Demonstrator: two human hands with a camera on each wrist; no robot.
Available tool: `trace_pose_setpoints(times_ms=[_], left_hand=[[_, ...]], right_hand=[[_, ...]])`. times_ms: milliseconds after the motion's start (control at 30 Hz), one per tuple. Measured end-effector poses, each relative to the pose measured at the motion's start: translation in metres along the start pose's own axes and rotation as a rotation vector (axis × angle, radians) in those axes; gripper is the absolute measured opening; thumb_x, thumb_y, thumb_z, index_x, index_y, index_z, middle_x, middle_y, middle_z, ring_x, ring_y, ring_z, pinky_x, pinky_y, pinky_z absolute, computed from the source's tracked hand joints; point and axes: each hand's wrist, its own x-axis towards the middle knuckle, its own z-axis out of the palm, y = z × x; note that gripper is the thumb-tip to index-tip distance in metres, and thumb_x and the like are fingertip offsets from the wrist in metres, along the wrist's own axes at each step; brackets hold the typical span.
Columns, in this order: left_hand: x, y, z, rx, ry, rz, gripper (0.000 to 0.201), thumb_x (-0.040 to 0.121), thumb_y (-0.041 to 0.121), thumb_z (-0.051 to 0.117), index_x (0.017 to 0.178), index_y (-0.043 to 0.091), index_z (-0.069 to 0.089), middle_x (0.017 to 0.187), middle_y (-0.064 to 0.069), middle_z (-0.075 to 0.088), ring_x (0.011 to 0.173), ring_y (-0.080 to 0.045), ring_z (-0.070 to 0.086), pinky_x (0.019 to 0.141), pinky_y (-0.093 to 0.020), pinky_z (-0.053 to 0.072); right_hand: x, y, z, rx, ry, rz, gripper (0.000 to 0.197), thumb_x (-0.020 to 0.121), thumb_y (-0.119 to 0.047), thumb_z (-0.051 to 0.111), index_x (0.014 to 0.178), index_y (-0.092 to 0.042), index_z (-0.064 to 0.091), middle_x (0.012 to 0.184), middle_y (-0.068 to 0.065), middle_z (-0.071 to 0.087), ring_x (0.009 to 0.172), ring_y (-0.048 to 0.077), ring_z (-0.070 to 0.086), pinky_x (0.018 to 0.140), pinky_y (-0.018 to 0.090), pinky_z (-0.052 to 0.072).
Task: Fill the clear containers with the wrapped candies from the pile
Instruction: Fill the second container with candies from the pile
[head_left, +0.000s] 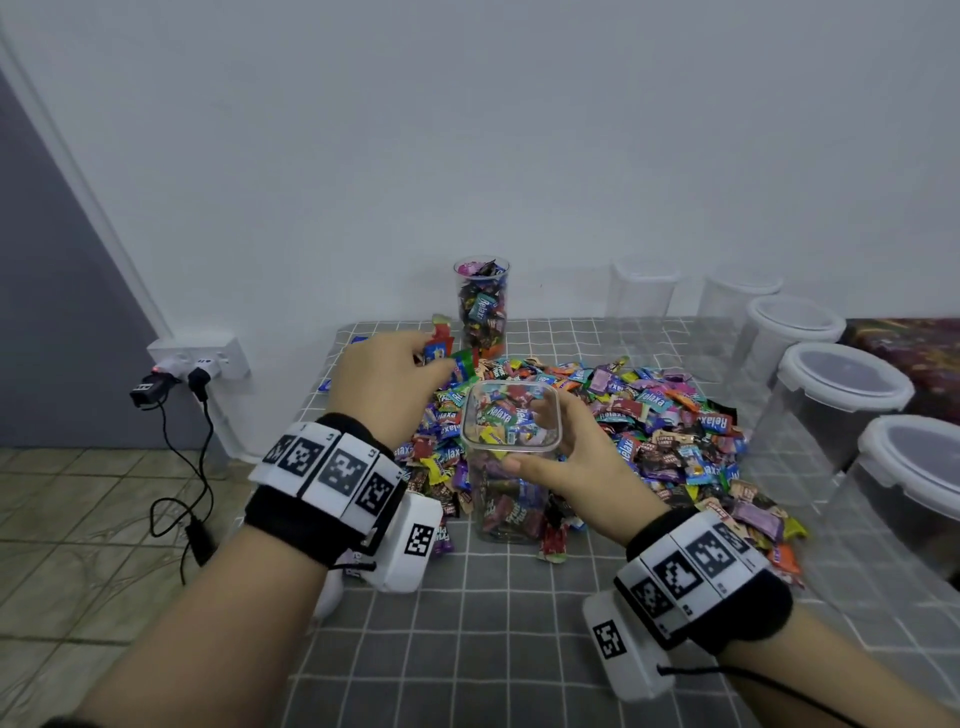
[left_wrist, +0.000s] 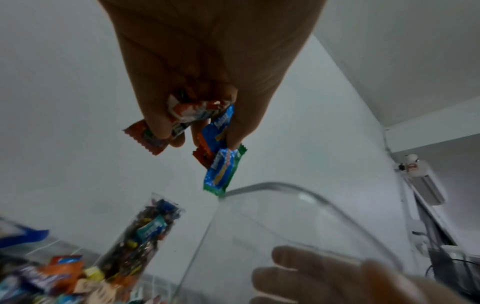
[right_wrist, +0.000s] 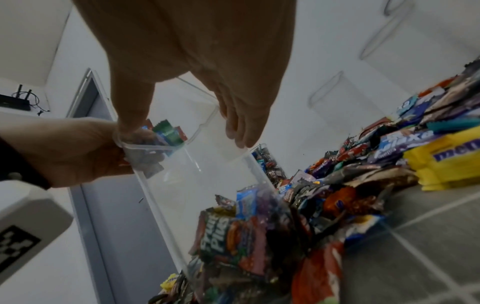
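A tall clear square container (head_left: 511, 457) stands in front of the candy pile (head_left: 649, 431), with candies in its lower part (right_wrist: 233, 236). My right hand (head_left: 561, 457) grips its upper wall (right_wrist: 207, 144), thumb on the near side and fingers on the far side. My left hand (head_left: 395, 374) hovers just left of the rim and holds a bunch of wrapped candies (left_wrist: 207, 139); a blue and green one (left_wrist: 221, 172) hangs right above the rim (left_wrist: 285, 187). A clear round jar (head_left: 481, 304) packed with candies stands at the back.
Several empty clear containers with white lids (head_left: 841, 395) line the right side of the grey checked cloth (head_left: 493, 623). Two lidless clear tubs (head_left: 641, 291) stand by the wall. A wall socket with plugs and cables (head_left: 192, 364) is off the table's left edge.
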Motion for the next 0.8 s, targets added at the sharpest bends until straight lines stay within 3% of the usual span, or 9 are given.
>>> trace_pose_setpoints(times_ms=[133, 267, 333, 400, 467, 567, 700, 800], left_hand=[[-0.002, 0.016, -0.006, -0.074, 0.015, 0.07, 0.026, 0.084, 0.035, 0.059, 0.077, 0.01, 0.063, 0.083, -0.017, 0.068, 0.081, -0.031, 0.061, 0.071, -0.041, 0.046], [-0.007, 0.03, -0.003, -0.072, -0.082, 0.16, 0.027, 0.084, 0.03, 0.062, 0.089, 0.004, 0.07, 0.079, -0.014, 0.067, 0.076, -0.026, 0.06, 0.072, -0.042, 0.047], [-0.009, 0.036, -0.001, 0.019, -0.189, 0.202, 0.028, 0.086, 0.033, 0.06, 0.09, 0.006, 0.07, 0.073, -0.011, 0.064, 0.071, -0.023, 0.057, 0.068, -0.039, 0.045], [-0.012, 0.04, 0.002, 0.128, -0.299, 0.237, 0.027, 0.087, 0.034, 0.058, 0.094, 0.011, 0.07, 0.073, -0.007, 0.063, 0.072, -0.021, 0.057, 0.069, -0.038, 0.045], [-0.013, 0.042, 0.005, 0.184, -0.346, 0.261, 0.025, 0.088, 0.033, 0.057, 0.098, 0.013, 0.069, 0.077, -0.005, 0.064, 0.077, -0.021, 0.058, 0.071, -0.037, 0.046], [-0.014, 0.044, 0.007, 0.159, -0.357, 0.267, 0.025, 0.087, 0.03, 0.058, 0.11, 0.025, 0.069, 0.1, 0.0, 0.068, 0.092, -0.018, 0.06, 0.083, -0.035, 0.047], [-0.014, 0.044, 0.01, 0.085, -0.406, 0.283, 0.033, 0.086, 0.024, 0.06, 0.118, 0.032, 0.065, 0.116, 0.005, 0.067, 0.096, -0.01, 0.059, 0.089, -0.028, 0.045], [-0.012, 0.042, 0.014, 0.01, -0.432, 0.293, 0.04, 0.086, 0.021, 0.061, 0.125, 0.03, 0.06, 0.136, 0.008, 0.053, 0.117, -0.008, 0.053, 0.1, -0.025, 0.038]], right_hand=[[0.001, 0.004, -0.003, 0.021, -0.008, -0.018, 0.06, 0.077, -0.013, 0.075, 0.109, -0.042, 0.035, 0.11, -0.027, 0.047, 0.089, -0.031, 0.046, 0.073, -0.004, 0.038], [0.002, 0.006, -0.004, 0.035, -0.009, -0.012, 0.063, 0.076, -0.017, 0.077, 0.116, -0.039, 0.035, 0.112, -0.027, 0.047, 0.093, -0.029, 0.046, 0.077, -0.003, 0.038], [0.003, 0.006, -0.004, 0.042, -0.005, -0.004, 0.064, 0.075, -0.019, 0.079, 0.123, -0.032, 0.038, 0.115, -0.019, 0.053, 0.102, -0.019, 0.052, 0.089, 0.007, 0.043], [0.004, 0.008, -0.004, 0.037, 0.003, 0.0, 0.068, 0.072, -0.023, 0.081, 0.126, -0.03, 0.041, 0.122, -0.009, 0.057, 0.113, 0.002, 0.056, 0.101, 0.029, 0.045], [0.005, 0.009, -0.003, 0.011, 0.004, -0.008, 0.065, 0.072, -0.023, 0.081, 0.12, -0.038, 0.041, 0.122, -0.01, 0.056, 0.116, 0.006, 0.054, 0.101, 0.029, 0.044], [0.005, 0.009, -0.004, -0.008, 0.013, -0.019, 0.065, 0.073, -0.02, 0.08, 0.123, -0.034, 0.041, 0.12, -0.014, 0.055, 0.113, -0.001, 0.053, 0.096, 0.019, 0.044], [0.006, 0.01, -0.005, -0.026, 0.021, -0.019, 0.071, 0.072, -0.023, 0.081, 0.13, -0.027, 0.04, 0.122, -0.013, 0.055, 0.115, 0.004, 0.054, 0.098, 0.027, 0.044], [0.006, 0.009, -0.005, -0.067, 0.02, -0.022, 0.071, 0.072, -0.028, 0.081, 0.131, -0.026, 0.04, 0.121, -0.015, 0.055, 0.114, 0.005, 0.054, 0.099, 0.031, 0.045]])
